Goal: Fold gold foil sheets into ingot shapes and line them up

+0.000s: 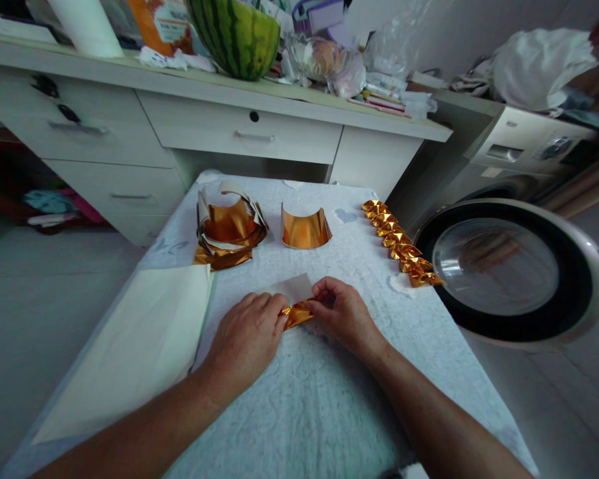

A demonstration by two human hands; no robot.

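A sheet of gold foil paper (298, 315), partly folded with its grey-white back (294, 289) showing, lies on the cloth-covered table between my hands. My left hand (252, 332) presses on its left end, fingers closed over the edge. At the opposite end, my right hand (343, 311) pinches the paper between thumb and fingers. Beyond them stands a curved gold sheet (306, 230), with a stack of curled gold sheets (229, 223) to its left. A row of folded gold foil pieces (399, 241) runs along the table's right side.
A pale sheet of paper (130, 346) covers the table's left side. Behind the table, a white counter with drawers (244, 133) carries a cut watermelon (234, 40) and plastic bags. An open washing machine door (509, 273) juts out close to the right edge.
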